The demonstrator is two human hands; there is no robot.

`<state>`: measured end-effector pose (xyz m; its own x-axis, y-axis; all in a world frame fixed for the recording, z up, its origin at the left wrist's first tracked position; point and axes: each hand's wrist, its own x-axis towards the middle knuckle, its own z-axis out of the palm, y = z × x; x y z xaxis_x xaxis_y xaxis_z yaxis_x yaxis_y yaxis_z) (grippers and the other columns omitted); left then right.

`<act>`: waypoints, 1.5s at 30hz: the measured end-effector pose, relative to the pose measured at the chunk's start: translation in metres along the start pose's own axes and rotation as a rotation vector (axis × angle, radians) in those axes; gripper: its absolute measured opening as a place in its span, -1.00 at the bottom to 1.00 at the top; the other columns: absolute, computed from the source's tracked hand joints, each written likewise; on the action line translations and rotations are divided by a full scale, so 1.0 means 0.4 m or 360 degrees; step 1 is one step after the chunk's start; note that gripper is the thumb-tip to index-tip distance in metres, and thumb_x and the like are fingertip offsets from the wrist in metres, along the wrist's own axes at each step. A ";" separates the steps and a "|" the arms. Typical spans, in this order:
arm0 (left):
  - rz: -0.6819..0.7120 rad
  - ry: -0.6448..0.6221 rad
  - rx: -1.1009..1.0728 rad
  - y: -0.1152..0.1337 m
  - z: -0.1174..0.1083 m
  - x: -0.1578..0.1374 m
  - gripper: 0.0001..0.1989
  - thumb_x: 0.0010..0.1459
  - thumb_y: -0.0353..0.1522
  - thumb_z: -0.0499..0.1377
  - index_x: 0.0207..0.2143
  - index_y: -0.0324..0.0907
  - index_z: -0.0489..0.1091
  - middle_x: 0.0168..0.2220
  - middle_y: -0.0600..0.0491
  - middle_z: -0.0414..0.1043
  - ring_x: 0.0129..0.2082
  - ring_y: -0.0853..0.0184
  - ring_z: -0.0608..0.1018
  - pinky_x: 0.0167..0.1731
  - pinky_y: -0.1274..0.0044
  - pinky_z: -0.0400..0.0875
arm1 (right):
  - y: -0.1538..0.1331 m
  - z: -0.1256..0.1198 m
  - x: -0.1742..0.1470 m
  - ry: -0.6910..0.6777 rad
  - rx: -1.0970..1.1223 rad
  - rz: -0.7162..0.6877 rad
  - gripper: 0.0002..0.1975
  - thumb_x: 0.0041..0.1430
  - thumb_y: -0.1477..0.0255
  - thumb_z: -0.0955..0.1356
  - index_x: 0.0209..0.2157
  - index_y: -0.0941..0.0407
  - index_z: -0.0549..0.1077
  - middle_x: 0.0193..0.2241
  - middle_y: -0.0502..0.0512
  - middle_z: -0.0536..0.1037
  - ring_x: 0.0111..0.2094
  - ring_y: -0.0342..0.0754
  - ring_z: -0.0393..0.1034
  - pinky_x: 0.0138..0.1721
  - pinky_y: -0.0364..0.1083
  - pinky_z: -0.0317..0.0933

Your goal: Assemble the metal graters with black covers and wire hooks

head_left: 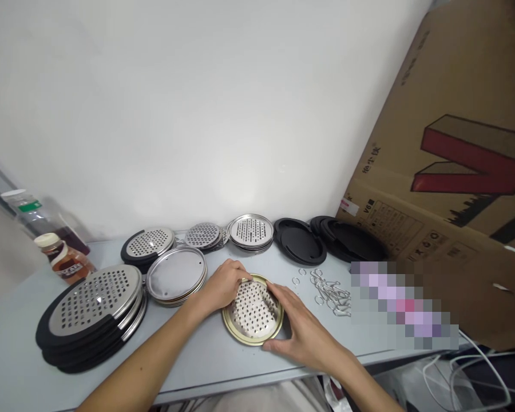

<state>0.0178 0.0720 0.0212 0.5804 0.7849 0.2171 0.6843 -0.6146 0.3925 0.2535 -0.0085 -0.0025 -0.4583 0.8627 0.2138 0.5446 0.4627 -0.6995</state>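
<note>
A perforated round grater plate (254,309) lies inside a gold-rimmed metal dish (257,342) near the table's front edge. My left hand (226,281) is closed at the far left of the plate, its fingertips bent over the rim and partly hidden. Around the right side of the dish curves my right hand (299,326), fingers at the far rim and thumb at the near rim. Left of my left hand is a stack of plain metal dishes (175,274). Wire hooks and rings (332,292) lie loose to the right of my right hand.
Black-rimmed graters (92,303) are stacked at left, with a smaller stack (150,243) behind. Perforated discs (203,236), grater plates (252,232) and black plastic rings (300,241) line the wall. Two bottles (66,260) stand left; a large cardboard box (446,189) leans right.
</note>
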 end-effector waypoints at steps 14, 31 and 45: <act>-0.0001 0.0093 -0.0009 0.010 -0.006 -0.013 -0.64 0.14 -0.63 0.02 -0.24 -0.10 0.51 -0.25 0.05 0.52 -0.16 0.27 0.49 -0.11 0.47 0.37 | -0.004 -0.006 0.002 0.0006 0.0009 -0.0019 0.07 -0.13 0.32 0.54 0.34 -0.05 -0.07 0.30 0.14 0.12 0.29 0.20 -0.02 0.29 0.16 -0.07; -0.0558 0.0628 0.0189 -0.037 -0.056 0.168 -0.62 -0.06 -0.17 0.38 -0.24 -0.18 0.46 -0.17 -0.10 0.45 -0.01 0.05 0.40 0.03 0.28 0.21 | -0.009 -0.013 -0.006 -0.0029 0.0027 0.0132 0.08 -0.15 0.26 0.54 0.34 -0.08 -0.05 0.36 0.13 -0.06 0.33 0.16 -0.10 0.31 0.10 -0.09; -0.0587 0.0714 0.0066 -0.048 -0.066 0.187 -0.75 -0.07 -0.15 0.38 -0.54 -0.14 0.52 -0.41 0.03 0.52 -0.30 0.21 0.52 -0.19 0.43 0.28 | -0.006 -0.012 -0.002 -0.0069 -0.0012 0.0177 0.09 -0.15 0.28 0.54 0.34 -0.10 -0.08 0.37 0.09 -0.09 0.35 0.10 -0.13 0.32 0.06 -0.12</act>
<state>0.0364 0.1444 0.0536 0.0628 0.8988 0.4338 0.8278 -0.2898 0.4804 0.2557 -0.0093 0.0024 -0.4244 0.8993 0.1053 0.5992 0.3661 -0.7120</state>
